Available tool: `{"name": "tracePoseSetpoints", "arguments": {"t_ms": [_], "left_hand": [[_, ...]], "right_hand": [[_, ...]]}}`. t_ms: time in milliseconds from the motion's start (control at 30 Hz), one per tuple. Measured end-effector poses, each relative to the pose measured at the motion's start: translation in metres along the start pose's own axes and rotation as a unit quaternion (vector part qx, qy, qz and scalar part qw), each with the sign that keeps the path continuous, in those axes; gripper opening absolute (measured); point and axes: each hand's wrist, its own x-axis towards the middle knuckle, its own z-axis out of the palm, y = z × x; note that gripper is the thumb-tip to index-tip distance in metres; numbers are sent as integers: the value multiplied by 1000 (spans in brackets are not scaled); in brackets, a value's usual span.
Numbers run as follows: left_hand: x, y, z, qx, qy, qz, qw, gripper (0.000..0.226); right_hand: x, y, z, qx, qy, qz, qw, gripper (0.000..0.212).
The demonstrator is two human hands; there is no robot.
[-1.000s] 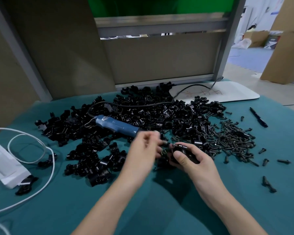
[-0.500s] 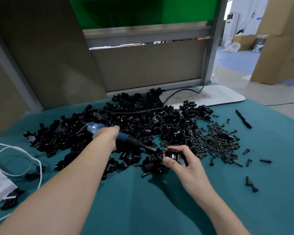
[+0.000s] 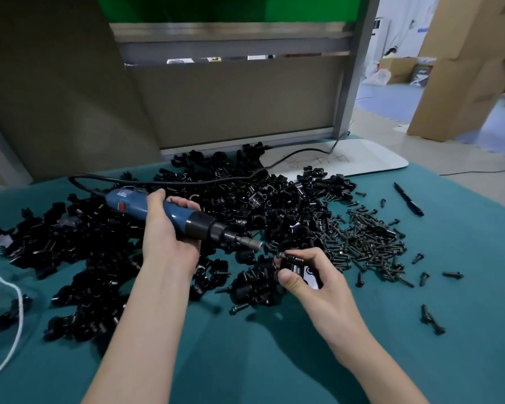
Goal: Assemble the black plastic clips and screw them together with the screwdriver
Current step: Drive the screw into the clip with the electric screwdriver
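The clip [image 3: 297, 263] I am working on sits in my right hand [image 3: 315, 287], low over the bench [image 3: 245, 363] at the near edge of the big pile of clips [image 3: 245, 205]. My right thumb presses on its near side and my curled fingers close round its far side, so the hand is clamped on it. The black part shows between thumb and fingers.

My left hand [image 3: 169, 231] is wrapped round the blue body of the screwdriver [image 3: 204, 227], fingers over the top and thumb underneath, in a firm grip. The tool lies almost level and points right and a little down toward the clip. Its metal tip is just up and left of the clip, very near it. I cannot tell whether the tip touches. The black cord [image 3: 187, 182] runs from the tool's back end over the pile toward the far edge of the bench.

A small cluster of clips [image 3: 254, 284] lies just left of my right hand, with one loose screw [image 3: 239, 308] in front of it. The heap of screws [image 3: 368, 240] is spread to the right of that hand, with a few strays further out. A black pen [image 3: 408, 199] lies beyond the screws, well apart from both hands. A white cable [image 3: 15, 304] loops at the left edge of the bench.
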Motion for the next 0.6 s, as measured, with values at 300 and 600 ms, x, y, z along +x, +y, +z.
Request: {"name": "tracePoseSetpoints", "arguments": {"t_ms": [300,600], "left_hand": [[8,-17,-8,-8,20,-30,999,21],[9,-20,-6,6,22,-15,1000,22]], "right_hand": [[10,4,2,114,33,41,992,40],[6,-2,4,63,13,39,997,43]]}}
